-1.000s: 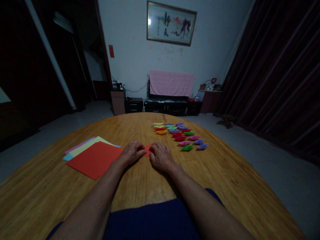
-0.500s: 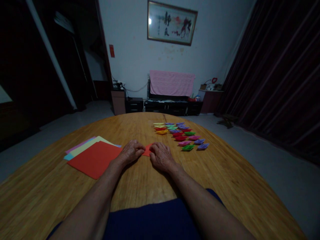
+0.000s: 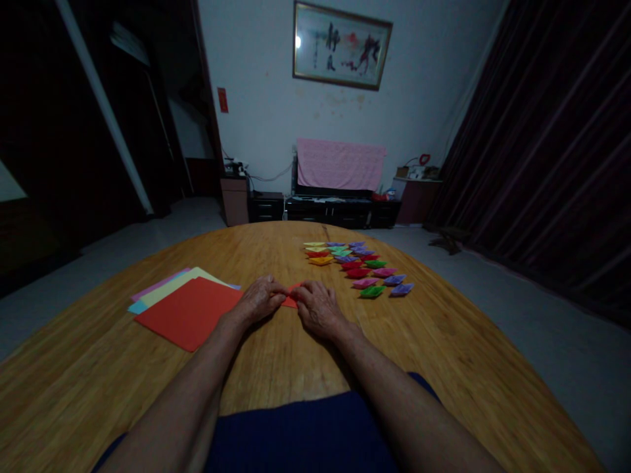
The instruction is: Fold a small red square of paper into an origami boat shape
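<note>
— Looking from the near edge outward: what differs from a moment back?

— Very little in the forearms; they lie over the dark blue lap and reach onto the wooden table (image 3: pixel 276 368) as before; the change is at the fingertips; a second ago the red folded paper (image 3: pixel 292 297) showed as a wider patch between the two hands, and now the hands have closed in on it so that only a narrow strip shows.

— What do you make of that?

— I judge that a fold is being tightened or creased, the piece getting smaller under the hands; the work sits mid-fold, not finished.

— How do the hands stand?

— The left hand (image 3: pixel 259 301) is curled, its fingers (image 3: pixel 274 290) drawn together and pinching the paper's left edge; the right hand (image 3: pixel 318 307) is likewise bunched, fingertips pressed on the right edge; the paper lies on the table between and partly under both sets of fingertips, touching each.

— And beyond?

— To the left, a stack of coloured sheets (image 3: pixel 190 309), red on top, lies near the left wrist but apart from it; farther off to the right, rows of small folded paper boats (image 3: pixel 362 268) sit well clear of the hands.
</note>
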The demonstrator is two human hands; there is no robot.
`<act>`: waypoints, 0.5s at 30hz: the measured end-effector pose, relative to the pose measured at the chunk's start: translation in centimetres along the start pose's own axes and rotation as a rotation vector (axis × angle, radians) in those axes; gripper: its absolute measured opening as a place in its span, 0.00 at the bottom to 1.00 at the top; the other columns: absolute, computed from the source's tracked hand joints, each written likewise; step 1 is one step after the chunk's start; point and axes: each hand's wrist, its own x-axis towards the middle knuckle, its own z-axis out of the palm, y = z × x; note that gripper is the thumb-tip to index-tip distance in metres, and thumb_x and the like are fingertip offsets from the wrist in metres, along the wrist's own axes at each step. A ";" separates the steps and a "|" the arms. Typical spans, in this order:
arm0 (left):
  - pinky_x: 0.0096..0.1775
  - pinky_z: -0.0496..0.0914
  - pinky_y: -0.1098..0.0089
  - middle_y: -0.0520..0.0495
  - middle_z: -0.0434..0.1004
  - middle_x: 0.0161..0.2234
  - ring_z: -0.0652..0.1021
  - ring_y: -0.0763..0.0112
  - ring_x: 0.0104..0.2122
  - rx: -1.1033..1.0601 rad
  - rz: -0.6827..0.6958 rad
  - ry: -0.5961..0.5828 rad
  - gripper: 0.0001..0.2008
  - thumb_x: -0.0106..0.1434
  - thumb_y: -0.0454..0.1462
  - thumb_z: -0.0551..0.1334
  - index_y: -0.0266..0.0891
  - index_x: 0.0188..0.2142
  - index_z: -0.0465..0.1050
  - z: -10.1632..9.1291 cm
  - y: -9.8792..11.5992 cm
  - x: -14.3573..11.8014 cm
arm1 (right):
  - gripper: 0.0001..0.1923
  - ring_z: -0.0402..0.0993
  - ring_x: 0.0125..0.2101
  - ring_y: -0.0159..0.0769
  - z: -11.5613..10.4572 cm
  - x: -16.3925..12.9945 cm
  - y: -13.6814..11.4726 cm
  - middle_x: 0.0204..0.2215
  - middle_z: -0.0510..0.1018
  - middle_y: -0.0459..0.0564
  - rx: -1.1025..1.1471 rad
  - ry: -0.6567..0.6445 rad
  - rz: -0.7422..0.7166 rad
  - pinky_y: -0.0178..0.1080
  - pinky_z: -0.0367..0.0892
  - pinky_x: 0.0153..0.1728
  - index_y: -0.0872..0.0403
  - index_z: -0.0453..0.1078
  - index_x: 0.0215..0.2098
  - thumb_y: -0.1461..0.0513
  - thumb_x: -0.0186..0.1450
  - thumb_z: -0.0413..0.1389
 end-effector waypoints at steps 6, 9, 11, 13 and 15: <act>0.42 0.67 0.68 0.47 0.74 0.35 0.74 0.66 0.38 -0.005 -0.025 0.002 0.13 0.64 0.36 0.58 0.45 0.42 0.82 -0.4 0.4 -0.1 | 0.16 0.62 0.54 0.45 0.0 0.0 0.1 0.53 0.70 0.53 0.010 -0.012 -0.004 0.49 0.55 0.50 0.46 0.72 0.52 0.61 0.71 0.48; 0.43 0.68 0.68 0.47 0.76 0.36 0.75 0.66 0.39 -0.020 -0.025 -0.009 0.13 0.63 0.35 0.58 0.44 0.40 0.82 -0.6 0.1 -0.2 | 0.15 0.62 0.53 0.44 0.0 0.0 0.2 0.53 0.70 0.53 0.022 -0.005 -0.003 0.48 0.55 0.50 0.45 0.73 0.51 0.61 0.70 0.48; 0.45 0.68 0.69 0.46 0.77 0.37 0.75 0.66 0.40 -0.033 -0.019 -0.012 0.13 0.61 0.33 0.58 0.43 0.39 0.82 -0.8 -0.2 -0.2 | 0.15 0.62 0.53 0.44 0.1 0.0 0.2 0.53 0.70 0.53 0.022 -0.001 -0.002 0.48 0.55 0.50 0.45 0.73 0.51 0.61 0.71 0.48; 0.46 0.68 0.69 0.46 0.78 0.38 0.76 0.67 0.41 -0.050 -0.021 -0.014 0.14 0.60 0.31 0.57 0.42 0.39 0.81 -1.0 -0.5 -0.3 | 0.15 0.62 0.53 0.44 0.2 0.0 0.2 0.53 0.70 0.52 0.022 -0.001 -0.003 0.48 0.55 0.50 0.45 0.72 0.51 0.61 0.71 0.48; 0.46 0.69 0.69 0.45 0.80 0.39 0.77 0.67 0.41 -0.075 -0.033 -0.016 0.15 0.59 0.29 0.56 0.41 0.39 0.81 -1.2 -0.6 -0.4 | 0.15 0.62 0.53 0.44 0.2 0.0 0.2 0.53 0.70 0.52 0.026 0.002 -0.004 0.48 0.55 0.51 0.46 0.73 0.51 0.61 0.70 0.48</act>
